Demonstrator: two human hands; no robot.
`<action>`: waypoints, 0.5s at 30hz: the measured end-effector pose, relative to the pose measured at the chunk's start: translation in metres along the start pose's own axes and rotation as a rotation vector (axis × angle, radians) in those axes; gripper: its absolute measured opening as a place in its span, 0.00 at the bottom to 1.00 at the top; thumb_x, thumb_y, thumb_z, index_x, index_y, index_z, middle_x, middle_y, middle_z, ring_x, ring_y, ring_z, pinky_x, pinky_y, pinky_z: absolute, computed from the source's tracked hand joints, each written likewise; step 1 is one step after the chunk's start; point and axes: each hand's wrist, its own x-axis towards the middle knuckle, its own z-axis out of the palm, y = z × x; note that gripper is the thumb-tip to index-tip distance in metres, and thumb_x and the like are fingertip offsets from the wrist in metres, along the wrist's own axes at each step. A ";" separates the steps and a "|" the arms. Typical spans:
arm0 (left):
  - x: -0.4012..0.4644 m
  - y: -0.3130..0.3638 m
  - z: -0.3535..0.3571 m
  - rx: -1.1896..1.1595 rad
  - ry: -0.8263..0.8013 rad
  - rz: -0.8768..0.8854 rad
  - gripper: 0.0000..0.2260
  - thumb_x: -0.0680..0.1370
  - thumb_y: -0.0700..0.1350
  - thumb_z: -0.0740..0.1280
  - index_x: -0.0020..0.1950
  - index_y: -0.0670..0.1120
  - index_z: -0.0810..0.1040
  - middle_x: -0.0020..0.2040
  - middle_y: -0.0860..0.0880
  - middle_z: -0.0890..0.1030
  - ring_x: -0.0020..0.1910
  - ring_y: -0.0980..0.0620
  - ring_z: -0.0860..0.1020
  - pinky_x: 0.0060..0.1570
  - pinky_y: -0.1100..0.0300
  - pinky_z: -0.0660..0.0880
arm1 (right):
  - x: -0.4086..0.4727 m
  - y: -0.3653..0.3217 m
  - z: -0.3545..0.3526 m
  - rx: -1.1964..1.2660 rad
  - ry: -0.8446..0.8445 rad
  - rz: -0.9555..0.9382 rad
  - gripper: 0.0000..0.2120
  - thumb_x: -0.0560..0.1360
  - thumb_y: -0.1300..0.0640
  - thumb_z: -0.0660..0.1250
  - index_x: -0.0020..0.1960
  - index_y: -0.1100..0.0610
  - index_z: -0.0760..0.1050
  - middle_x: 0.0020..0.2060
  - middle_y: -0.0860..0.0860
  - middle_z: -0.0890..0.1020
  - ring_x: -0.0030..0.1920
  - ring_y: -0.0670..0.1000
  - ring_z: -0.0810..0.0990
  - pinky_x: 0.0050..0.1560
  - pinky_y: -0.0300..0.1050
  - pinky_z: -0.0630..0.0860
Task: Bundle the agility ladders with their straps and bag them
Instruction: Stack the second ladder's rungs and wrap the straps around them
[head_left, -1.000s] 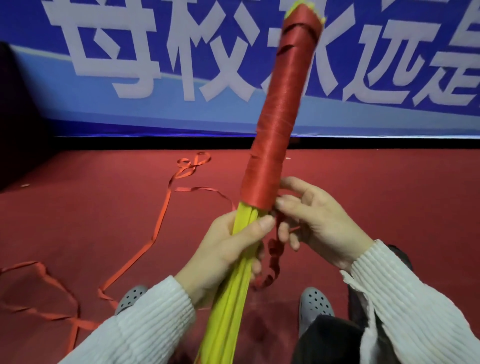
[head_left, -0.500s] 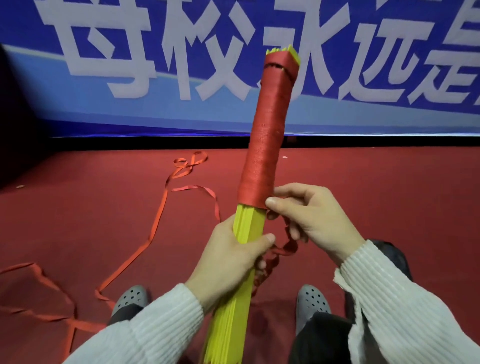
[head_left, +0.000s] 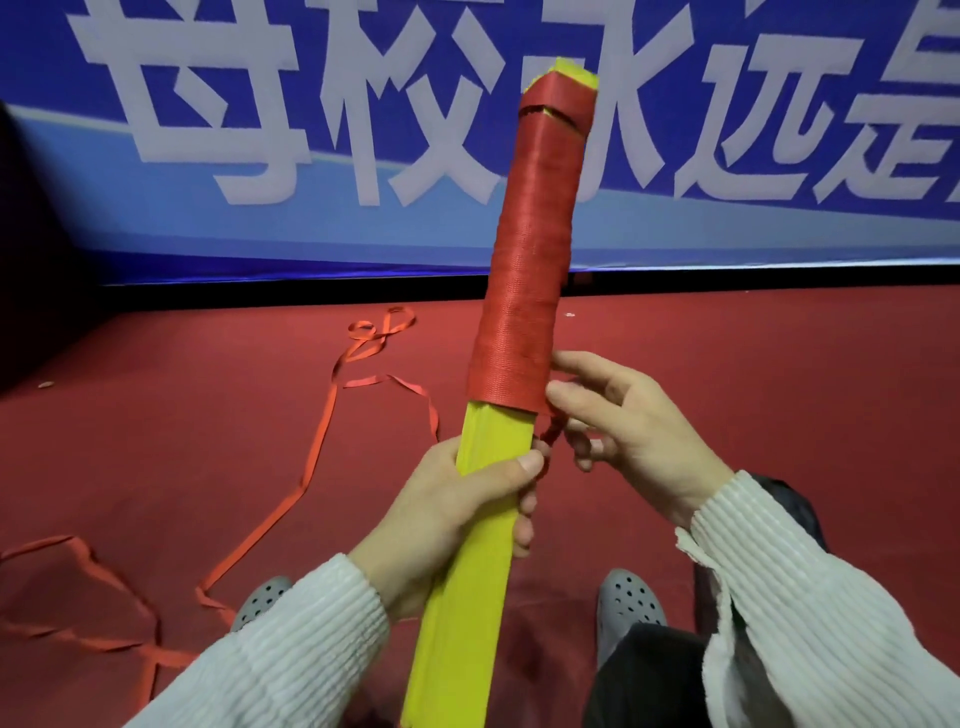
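Ladder bundle (head_left: 470, 545) stands tilted at centre, strap (head_left: 530, 249) wound round its upper half. Left hand (head_left: 457, 514) grips it below the wrap, right hand (head_left: 628, 431) just right of the wrap's lower edge. Loose strap (head_left: 322, 447) lies on the floor (head_left: 779, 389) to the left, banner (head_left: 260, 156) behind, shoes (head_left: 631, 603) below.

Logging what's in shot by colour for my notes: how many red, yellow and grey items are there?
Red: 2, wound strap, loose strap on the floor
Yellow: 1, bundle of rungs
Grey: 2, left shoe, right shoe
Total: 5
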 end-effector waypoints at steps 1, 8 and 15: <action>-0.001 0.000 -0.002 -0.049 -0.099 -0.036 0.09 0.74 0.47 0.76 0.52 0.45 0.85 0.35 0.45 0.77 0.27 0.50 0.76 0.29 0.58 0.76 | 0.000 0.001 0.000 0.054 -0.085 0.014 0.15 0.74 0.50 0.74 0.60 0.50 0.83 0.34 0.53 0.72 0.31 0.56 0.67 0.30 0.41 0.70; 0.005 0.000 -0.011 -0.067 -0.200 -0.101 0.25 0.68 0.55 0.82 0.57 0.41 0.82 0.44 0.45 0.82 0.42 0.47 0.84 0.43 0.53 0.83 | -0.002 0.003 0.009 0.222 -0.112 -0.057 0.23 0.72 0.51 0.79 0.61 0.63 0.81 0.39 0.53 0.81 0.36 0.47 0.77 0.37 0.37 0.73; 0.017 -0.025 0.002 0.621 0.418 0.268 0.12 0.75 0.50 0.78 0.51 0.52 0.77 0.42 0.53 0.83 0.41 0.54 0.81 0.42 0.54 0.75 | 0.000 -0.001 0.026 -0.142 0.202 -0.018 0.09 0.76 0.56 0.75 0.49 0.60 0.78 0.25 0.52 0.71 0.20 0.47 0.68 0.20 0.38 0.63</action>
